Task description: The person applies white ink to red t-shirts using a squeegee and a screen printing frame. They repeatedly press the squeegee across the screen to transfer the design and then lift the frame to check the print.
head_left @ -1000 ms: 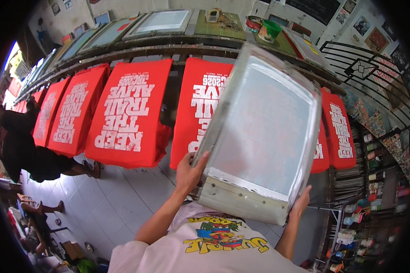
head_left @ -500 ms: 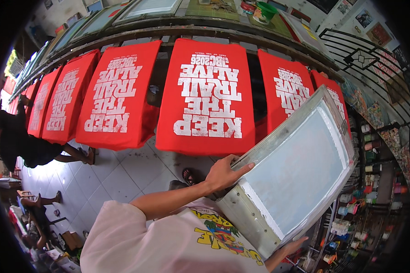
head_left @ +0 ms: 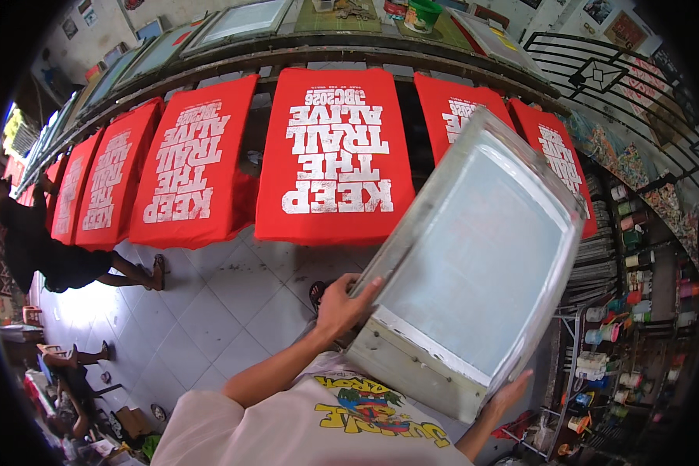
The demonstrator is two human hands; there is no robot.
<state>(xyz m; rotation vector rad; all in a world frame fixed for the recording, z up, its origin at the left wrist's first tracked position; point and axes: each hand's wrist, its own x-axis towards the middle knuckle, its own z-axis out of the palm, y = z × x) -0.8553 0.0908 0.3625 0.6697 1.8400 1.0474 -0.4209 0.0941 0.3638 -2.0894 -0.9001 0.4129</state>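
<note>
A silk-screen printing frame (head_left: pixel 474 264) with pale blue-grey mesh and white ink along its inner edges is held up, tilted, in front of my body. My left hand (head_left: pixel 343 304) grips its left side rail, thumb lying over the top of the edge. At the lower right corner, my right hand (head_left: pixel 508 398) supports the frame from its side; some fingers are hidden behind it. Beyond the frame lies a red T-shirt (head_left: pixel 272 210) with white block lettering, stretched on a board. The frame's top covers part of another printed red T-shirt (head_left: pixel 435 97).
More red printed shirts (head_left: pixel 186 155) line the long rack. Screens (head_left: pixel 237 23) and a green tub (head_left: pixel 422 15) stand on the far bench. On the right is a shelf with many ink pots (head_left: pixel 602 334). A person in dark clothes (head_left: pixel 54 241) stands at left on the tiled floor (head_left: pixel 202 311).
The printing frame and both hands have shifted left and somewhat lower in view. The shirts have also slid left in the picture as the view turned. Both hands keep hold of the frame.
</note>
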